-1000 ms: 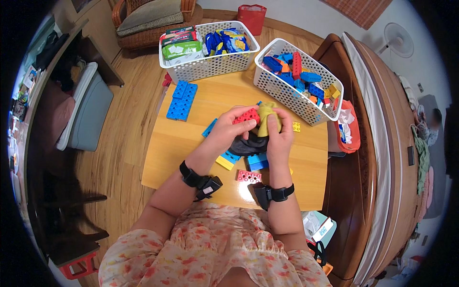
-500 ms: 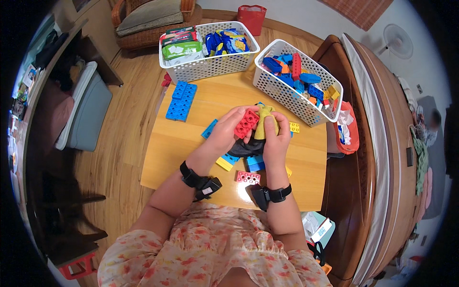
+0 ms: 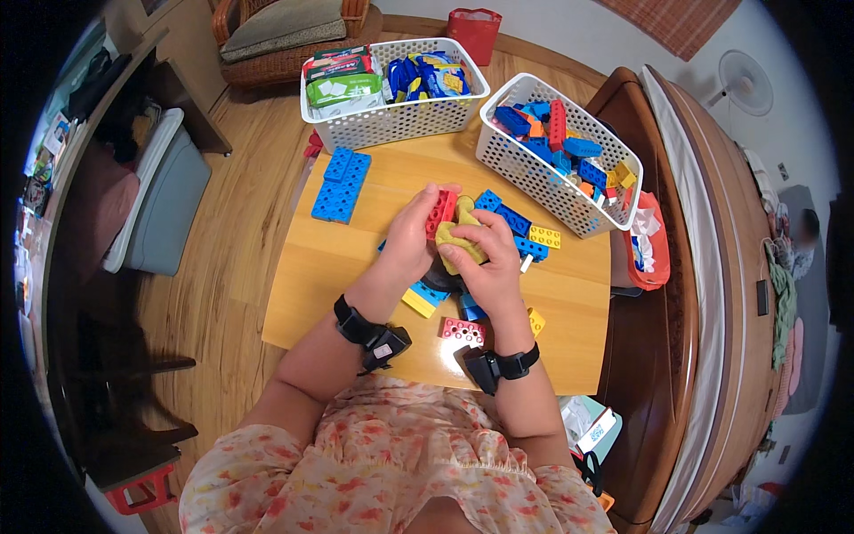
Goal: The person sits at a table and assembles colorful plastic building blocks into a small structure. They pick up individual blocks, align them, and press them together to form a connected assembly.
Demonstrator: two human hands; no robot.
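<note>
The left hand's (image 3: 411, 238) fingers clasp a red rectangular plastic brick (image 3: 439, 215) — above the pale wooden bench (image 3: 320, 285), near 12 o'clock of its middle — while the right hand's (image 3: 491, 260) fingers pinch a bunched yellow cloth (image 3: 461, 247); a hard push from the cloth could dislodge the brick if the left grip slackens. Its long axis runs roughly 1-to-7 o'clock, far end toward 1.

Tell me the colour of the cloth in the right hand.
The cloth is yellow, shown best in the head view.
</note>
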